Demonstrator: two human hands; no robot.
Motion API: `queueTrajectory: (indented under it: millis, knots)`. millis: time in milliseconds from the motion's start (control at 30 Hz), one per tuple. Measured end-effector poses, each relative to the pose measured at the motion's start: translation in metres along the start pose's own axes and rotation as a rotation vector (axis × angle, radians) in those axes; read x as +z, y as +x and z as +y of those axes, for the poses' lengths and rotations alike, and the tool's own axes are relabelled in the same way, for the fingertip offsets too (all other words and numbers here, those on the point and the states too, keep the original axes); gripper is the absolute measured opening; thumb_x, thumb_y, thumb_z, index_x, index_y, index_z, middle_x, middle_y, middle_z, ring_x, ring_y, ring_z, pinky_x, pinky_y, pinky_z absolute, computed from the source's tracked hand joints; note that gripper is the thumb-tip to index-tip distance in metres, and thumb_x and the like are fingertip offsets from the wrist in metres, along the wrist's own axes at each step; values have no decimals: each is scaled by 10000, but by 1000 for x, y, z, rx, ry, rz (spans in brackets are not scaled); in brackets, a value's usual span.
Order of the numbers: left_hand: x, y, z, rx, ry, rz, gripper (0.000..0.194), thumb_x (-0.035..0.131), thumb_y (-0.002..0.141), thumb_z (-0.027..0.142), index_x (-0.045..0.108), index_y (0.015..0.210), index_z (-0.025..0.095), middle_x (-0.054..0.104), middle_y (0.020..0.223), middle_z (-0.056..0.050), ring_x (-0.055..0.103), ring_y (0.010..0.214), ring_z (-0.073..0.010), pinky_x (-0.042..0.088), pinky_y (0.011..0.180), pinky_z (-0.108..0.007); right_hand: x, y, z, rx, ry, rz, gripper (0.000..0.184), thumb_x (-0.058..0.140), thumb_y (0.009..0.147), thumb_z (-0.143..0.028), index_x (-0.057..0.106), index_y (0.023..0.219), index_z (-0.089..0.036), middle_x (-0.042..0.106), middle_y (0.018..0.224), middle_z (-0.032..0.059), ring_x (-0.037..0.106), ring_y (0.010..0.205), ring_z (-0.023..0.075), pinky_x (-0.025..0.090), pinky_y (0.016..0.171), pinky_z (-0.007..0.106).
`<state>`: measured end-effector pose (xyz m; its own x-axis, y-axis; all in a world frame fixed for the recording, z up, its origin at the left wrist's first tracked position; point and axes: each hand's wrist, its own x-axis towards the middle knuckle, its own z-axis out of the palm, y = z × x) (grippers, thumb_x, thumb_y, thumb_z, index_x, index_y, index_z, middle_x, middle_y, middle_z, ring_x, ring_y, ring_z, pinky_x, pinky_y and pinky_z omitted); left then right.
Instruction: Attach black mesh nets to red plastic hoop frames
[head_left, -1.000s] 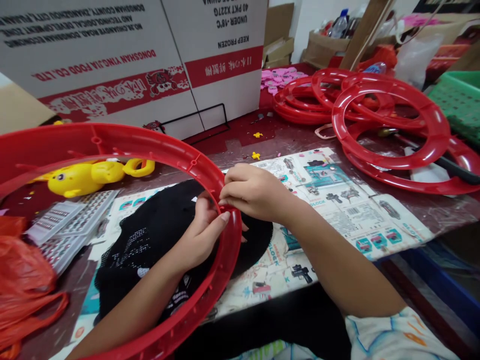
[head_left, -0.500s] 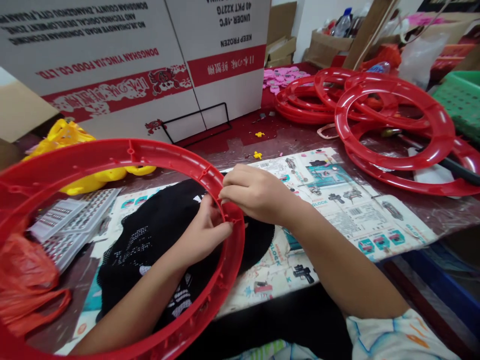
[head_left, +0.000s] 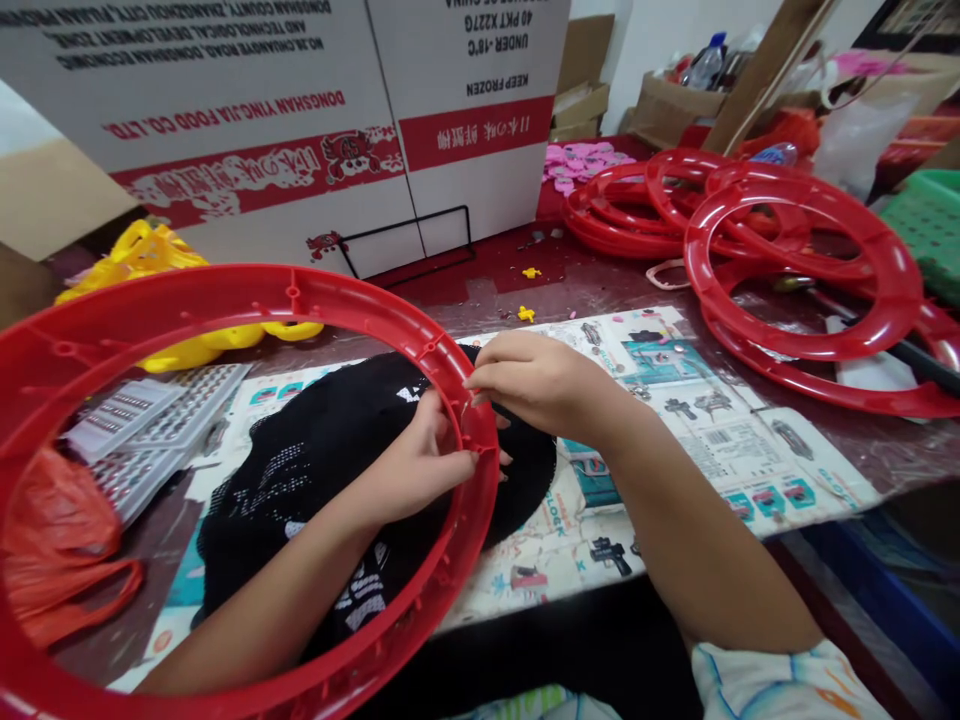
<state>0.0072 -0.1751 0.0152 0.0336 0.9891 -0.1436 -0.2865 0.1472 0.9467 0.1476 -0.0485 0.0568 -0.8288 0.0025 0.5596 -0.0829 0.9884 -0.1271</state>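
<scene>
A large red plastic ring (head_left: pixel 352 300), its ribbed inner side facing me, is held tilted over the table. My left hand (head_left: pixel 420 455) reaches through the opening and is closed around the ring's right side, with the thumb on the inner rim and fingertips showing beyond it. Against that same part of the rim, my right hand (head_left: pixel 551 385) has its thumb and fingers pinched together. Whatever sits between those fingertips is too small to make out. Under the ring lies a black cloth item (head_left: pixel 292 450) with mesh panels and white print.
Several red rings (head_left: pixel 795 340) are heaped at the right. Yellow plastic parts (head_left: pixel 169 265), clear compartment trays (head_left: pixel 157 430) and an orange plastic bag (head_left: pixel 60 540) are at the left. A white carton (head_left: pixel 480 190) stands behind. Printed card sheets (head_left: pixel 720 440) cover the tabletop.
The view has shifted slightly, so most things appear a little further right. Both hands stay at the ring's right side, and the left fingertips now show beyond the rim.
</scene>
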Motion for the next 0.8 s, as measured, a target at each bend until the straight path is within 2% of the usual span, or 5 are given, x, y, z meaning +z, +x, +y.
queueTrajectory:
  millis: [167,333,500,700,800]
  knots:
    - [0,1,0,-13,-9,3,633,742,720,156,312,1180,221,668,1005,-69,721,749,-221,613,628,-349,-2,1,2,31,34,-27,236,455,903,-76,674,841,-139,621,824,62,563,759,150,472,706,272]
    - [0,1,0,-24,-9,-4,660,759,702,189,303,1178,223,639,1139,-137,720,767,-239,602,595,-349,-5,0,2,29,47,-17,196,484,927,-141,657,835,-141,599,808,62,539,753,154,456,694,280]
    - [-1,2,0,-32,-9,9,655,758,686,184,302,1155,226,620,1167,-131,719,745,-224,609,601,-364,-3,1,0,24,64,70,185,499,929,-146,651,825,-134,599,804,62,545,760,150,465,696,275]
    - [-3,1,0,-66,34,-49,602,708,748,170,295,1183,224,650,989,-45,714,742,-189,603,643,-314,6,3,-5,24,52,121,208,493,934,-165,646,795,-141,604,794,58,542,750,149,472,690,285]
    - [-3,-1,-1,-75,66,-79,547,693,772,175,314,1162,223,653,981,-39,707,741,-175,601,651,-304,9,3,-4,20,57,125,204,493,923,-140,653,796,-135,616,800,62,550,756,151,475,692,289]
